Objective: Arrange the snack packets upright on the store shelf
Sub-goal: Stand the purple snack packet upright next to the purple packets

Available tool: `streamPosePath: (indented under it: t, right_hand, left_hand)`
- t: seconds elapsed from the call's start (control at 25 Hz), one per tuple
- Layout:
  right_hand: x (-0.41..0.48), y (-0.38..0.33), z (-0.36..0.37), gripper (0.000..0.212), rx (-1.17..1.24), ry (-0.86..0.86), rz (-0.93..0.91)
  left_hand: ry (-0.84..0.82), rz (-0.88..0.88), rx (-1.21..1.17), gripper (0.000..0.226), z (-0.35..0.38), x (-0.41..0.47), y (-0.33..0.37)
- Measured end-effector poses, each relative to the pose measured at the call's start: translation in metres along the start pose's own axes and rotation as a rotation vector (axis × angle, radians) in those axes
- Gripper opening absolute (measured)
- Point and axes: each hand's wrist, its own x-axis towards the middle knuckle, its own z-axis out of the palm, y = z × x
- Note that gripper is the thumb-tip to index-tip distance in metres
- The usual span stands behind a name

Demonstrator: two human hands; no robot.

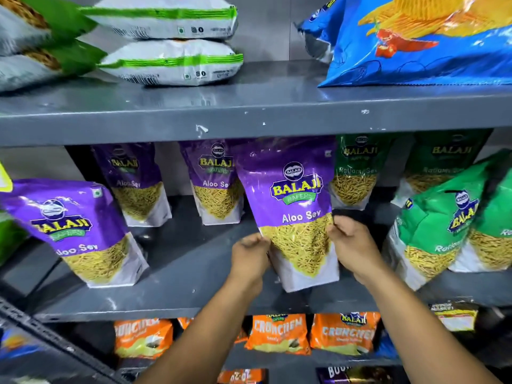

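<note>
I see the purple packet [291, 206] on the middle shelf [180, 289], upright, bottom edge near the shelf's front lip. Label reads "BALAJI WAFERS", "Aloo Sev". Left hand [249, 256] is pinched closed on its lower left edge; right hand [352, 245] is closed on its lower right edge, fingers curled round the side.

Same shelf, further out:
- Two more purple "Aloo Sev" packets [135, 184] and [217, 181] stand upright at the back; the held packet partly covers the right one.
- Another purple "Aloo Sev" packet [80, 231] stands front left, tilted, well apart from the held one.
- Green "BALAJI" packets [357, 173] stand at the back right, label looks like "Ratlami Sev". More green ones [443, 223] lean front right, just beside my right hand, text partly cut off.

Upper shelf [249, 115]: white-and-green bags [171, 42] stacked flat, small print too blurred to read. Big blue bag [421, 40] lying on the right, brand not readable.

Below: orange "CRUNCHEM" packets [279, 333] upright, forearms cover part of that row. A dark packet [454, 314] at right, text unreadable.
</note>
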Motion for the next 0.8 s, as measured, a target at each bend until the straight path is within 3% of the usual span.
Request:
streamPosePath:
  t: [0.08, 0.32, 0.8]
  right_hand:
    - [-0.012, -0.005, 0.008, 0.023, 0.064, 0.028, -0.030]
    - [-0.020, -0.009, 0.015, 0.024, 0.124, 0.077, 0.004]
    - [-0.027, -0.048, 0.117, 0.016, 0.244, -0.048, -0.004]
  left_hand:
    - [-0.034, 0.104, 0.054, 0.038, -0.008, 0.006, 0.001]
    - [-0.126, 0.158, 0.059, 0.036, -0.016, 0.004, 0.003]
    - [-0.007, 0.334, 0.110, 0.025, -0.113, 0.022, 0.042]
